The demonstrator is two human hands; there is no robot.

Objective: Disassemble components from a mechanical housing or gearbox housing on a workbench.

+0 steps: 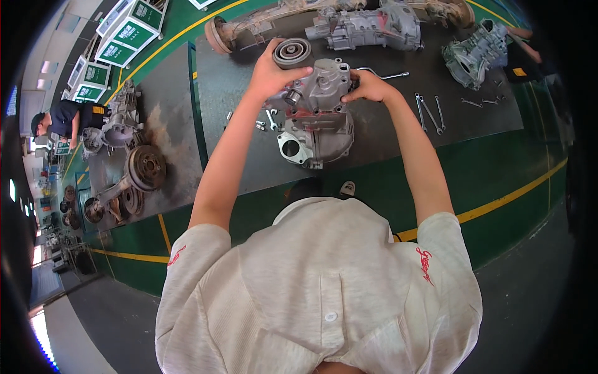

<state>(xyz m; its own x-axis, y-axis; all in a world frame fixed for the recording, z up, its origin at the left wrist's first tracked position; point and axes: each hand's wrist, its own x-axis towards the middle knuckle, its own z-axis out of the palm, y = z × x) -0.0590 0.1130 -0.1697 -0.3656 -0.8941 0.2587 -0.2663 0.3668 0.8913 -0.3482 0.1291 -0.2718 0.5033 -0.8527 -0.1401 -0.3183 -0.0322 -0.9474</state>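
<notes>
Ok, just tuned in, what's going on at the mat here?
A person in a pale shirt stands over a dark floor mat, both hands on a grey cast-metal gearbox housing. The left hand grips its upper left side beside a round pulley-like disc; the right hand holds the right side, by a bent metal bar. Loose wrenches lie to the right. Another person crouches at the far left.

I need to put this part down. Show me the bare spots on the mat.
Both hands, left hand and right hand, are on the gearbox housing. Bare mat lies right of the housing, below the wrenches. Another bare patch lies left of it. Crowded: the far edge with the big gearbox, and the small tools beside the left forearm.
</notes>
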